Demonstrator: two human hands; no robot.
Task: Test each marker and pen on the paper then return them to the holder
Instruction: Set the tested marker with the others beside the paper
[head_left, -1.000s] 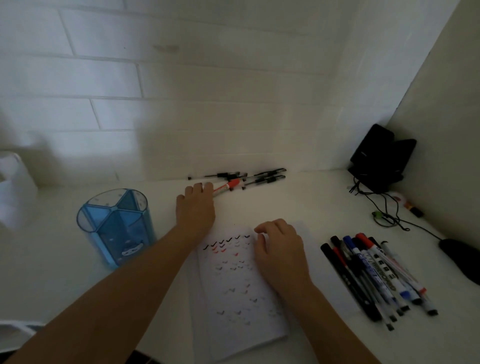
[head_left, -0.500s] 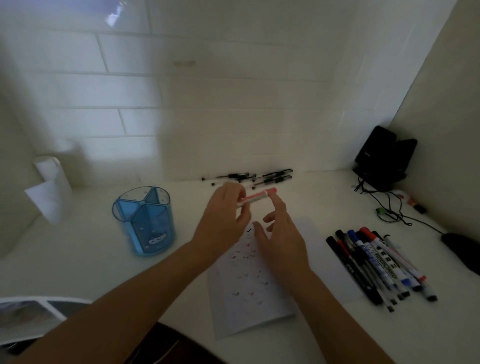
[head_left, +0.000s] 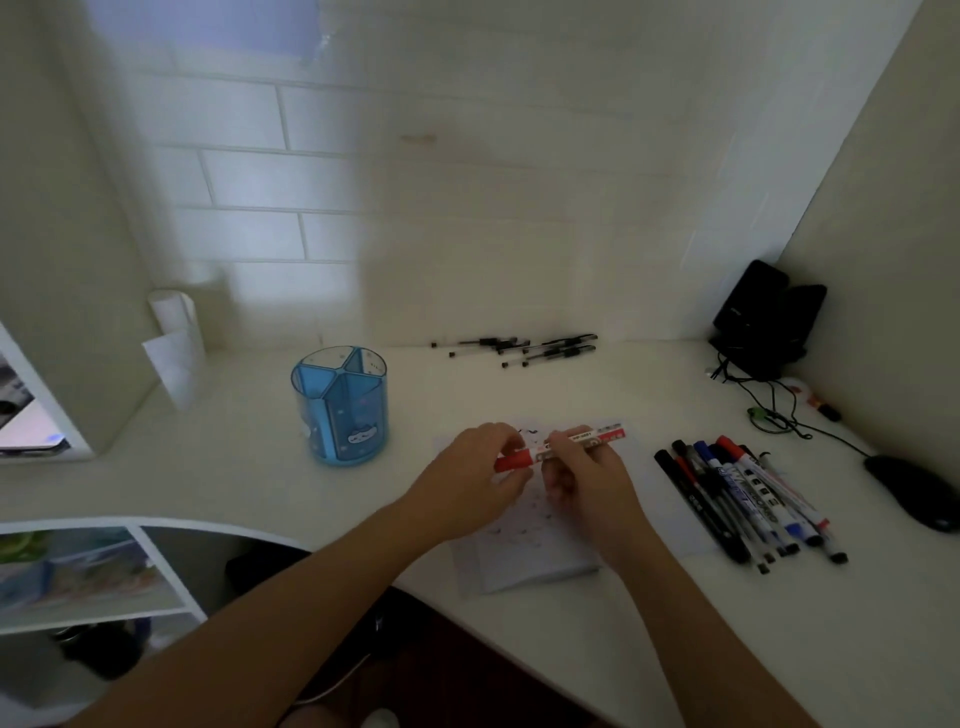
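Both hands now grasp the red marker (head_left: 597, 438), where half a second earlier only the left hand (head_left: 467, 480) held it and the right hand (head_left: 595, 486) was just reaching in. Left fingers (head_left: 498, 436) pinch the red cap end, and right fingers (head_left: 569, 460) curl round the white labelled barrel. The marker is held nearly level, its right end a little higher, above the top part of the paper (head_left: 519, 569), which lies flat on the white bench (head_left: 779, 623) and bears small coloured ticks. The blue holder (head_left: 340, 410) stands upright to the left, well apart from the hands. To the right of the paper lies a row of markers (head_left: 748, 499), and thin black pens (head_left: 519, 349) lie at the back by the tiled wall (head_left: 467, 208). A black mouse (head_left: 914, 493) sits near the right edge
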